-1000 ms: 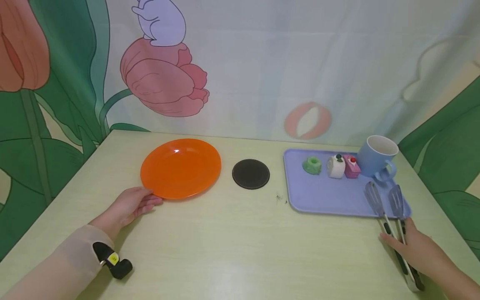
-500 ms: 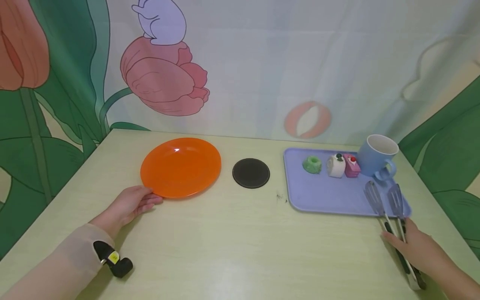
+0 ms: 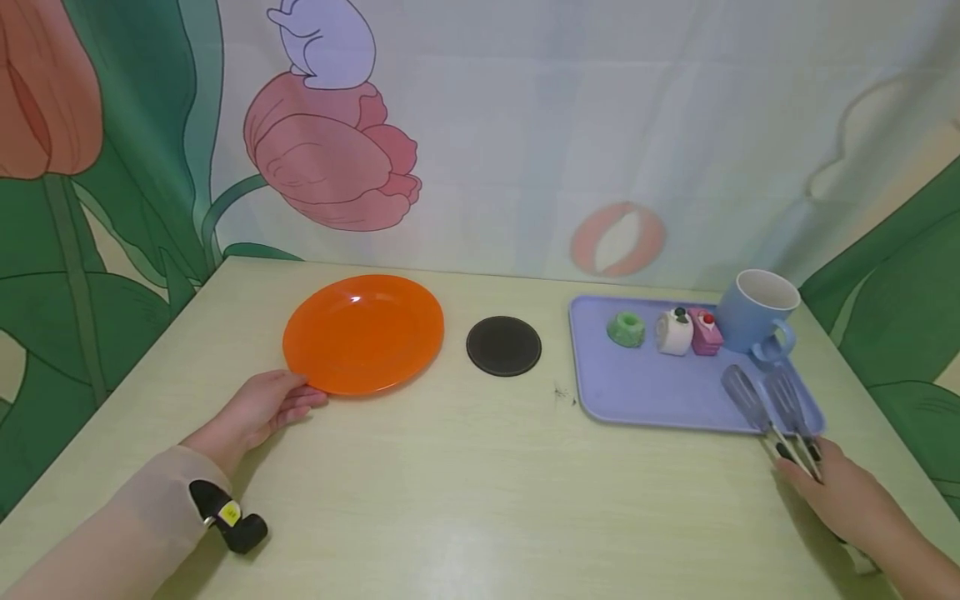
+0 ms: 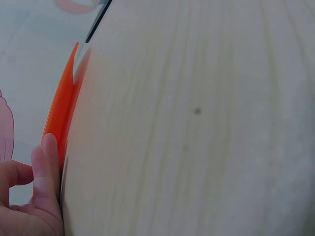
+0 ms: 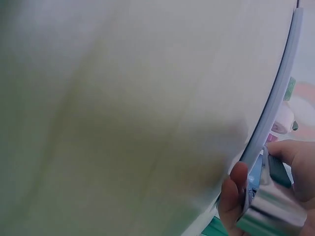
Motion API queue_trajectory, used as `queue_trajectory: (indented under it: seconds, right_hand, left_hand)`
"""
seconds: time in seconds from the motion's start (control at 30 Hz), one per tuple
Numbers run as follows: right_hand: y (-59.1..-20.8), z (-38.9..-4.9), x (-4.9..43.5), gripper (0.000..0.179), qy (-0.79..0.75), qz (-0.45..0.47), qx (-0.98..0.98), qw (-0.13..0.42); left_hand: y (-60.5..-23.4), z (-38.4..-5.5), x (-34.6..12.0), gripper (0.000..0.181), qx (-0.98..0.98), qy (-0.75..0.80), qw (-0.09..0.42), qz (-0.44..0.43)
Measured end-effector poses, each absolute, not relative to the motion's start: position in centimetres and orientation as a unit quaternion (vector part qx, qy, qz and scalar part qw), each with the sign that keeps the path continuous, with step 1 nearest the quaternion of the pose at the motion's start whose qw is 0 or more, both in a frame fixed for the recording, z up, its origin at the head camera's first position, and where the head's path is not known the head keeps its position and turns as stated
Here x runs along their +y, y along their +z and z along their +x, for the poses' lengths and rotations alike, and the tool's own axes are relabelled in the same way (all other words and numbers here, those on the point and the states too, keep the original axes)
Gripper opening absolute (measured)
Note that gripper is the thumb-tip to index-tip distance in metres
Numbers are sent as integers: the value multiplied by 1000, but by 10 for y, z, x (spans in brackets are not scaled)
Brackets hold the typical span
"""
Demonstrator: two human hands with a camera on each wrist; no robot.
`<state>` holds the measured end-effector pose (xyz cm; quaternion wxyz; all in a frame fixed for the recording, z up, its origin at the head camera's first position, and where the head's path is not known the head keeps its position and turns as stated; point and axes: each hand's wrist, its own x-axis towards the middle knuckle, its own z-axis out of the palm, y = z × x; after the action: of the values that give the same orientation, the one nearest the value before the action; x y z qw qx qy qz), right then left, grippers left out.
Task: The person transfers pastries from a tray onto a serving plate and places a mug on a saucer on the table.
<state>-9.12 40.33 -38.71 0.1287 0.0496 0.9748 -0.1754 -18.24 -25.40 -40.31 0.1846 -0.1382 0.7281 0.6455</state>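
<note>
In the head view my left hand (image 3: 258, 408) pinches the near left rim of an orange plate (image 3: 363, 333), thumb on top and fingers below. The left wrist view shows the plate (image 4: 61, 110) edge-on above the pale tabletop. At the right, my right hand (image 3: 847, 492) grips a pair of metal serving tongs (image 3: 746, 397) with black grips. The slotted heads are spread apart over the near right corner of a lavender tray (image 3: 637, 392). The tongs' silver end (image 5: 273, 211) shows in the right wrist view; in the head view the hand partly hides the handles.
On the tray stand a green ring-shaped cake (image 3: 626, 330), a white roll cake (image 3: 674, 332), a pink cake slice (image 3: 706, 332) and a blue mug (image 3: 753, 312) at its right edge. A black round coaster (image 3: 503, 346) lies between plate and tray. A printed curtain (image 3: 495, 150) hangs behind the table.
My right hand has turned the tongs, their heads shifting slightly left and the rear of the handles going behind the hand. My left hand and the plate have stayed put.
</note>
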Motion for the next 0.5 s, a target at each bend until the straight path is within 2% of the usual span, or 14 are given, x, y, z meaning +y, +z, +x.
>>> queue_trajectory:
  seconds: [0.3,0.5]
  right_hand:
    - [-387,-90,405,69,-175,36,978,104]
    - [-386,-91,406,76,-169,63,976,121]
  left_hand:
    - [-404,-183,-254,50,727,647,184,-137]
    - [-403,-182,-254,48,724,651,182,-136]
